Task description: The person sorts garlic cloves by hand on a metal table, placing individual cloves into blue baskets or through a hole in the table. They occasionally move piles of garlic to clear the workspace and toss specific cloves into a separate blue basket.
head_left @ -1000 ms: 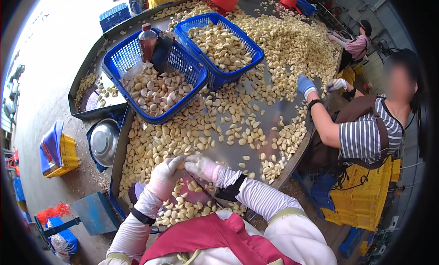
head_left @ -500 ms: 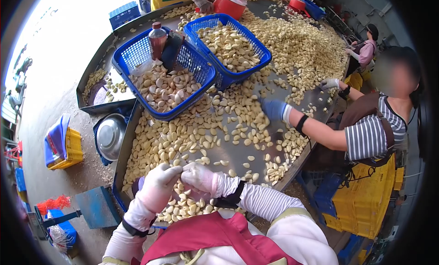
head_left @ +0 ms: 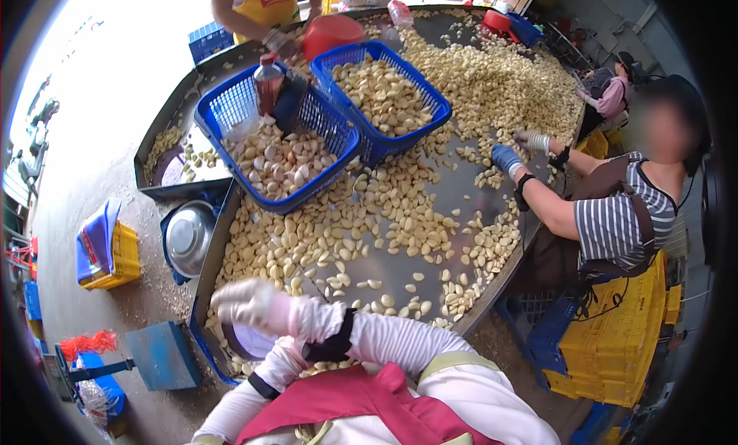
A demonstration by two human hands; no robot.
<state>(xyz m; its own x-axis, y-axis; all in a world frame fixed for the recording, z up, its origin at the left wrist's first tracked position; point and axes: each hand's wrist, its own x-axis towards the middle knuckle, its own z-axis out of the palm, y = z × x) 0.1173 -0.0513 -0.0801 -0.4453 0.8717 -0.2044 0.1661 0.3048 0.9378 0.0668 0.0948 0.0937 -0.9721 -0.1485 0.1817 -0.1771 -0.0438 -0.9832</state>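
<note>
Many garlic cloves (head_left: pixel 287 244) beside right hand (head_left: pixel 250 304)

Surface: grey metal bench (head_left: pixel 475 191), raised rim, running from lower left to upper right of the frame
Cloves: pale garlic cloves (head_left: pixel 503 80) – thickest at upper right, looser toward the centre
Baskets: left blue basket (head_left: pixel 231 108) and right blue basket (head_left: pixel 440 113), side by side at upper centre
Far edge: red scoop (head_left: pixel 498 22), upper right
</note>
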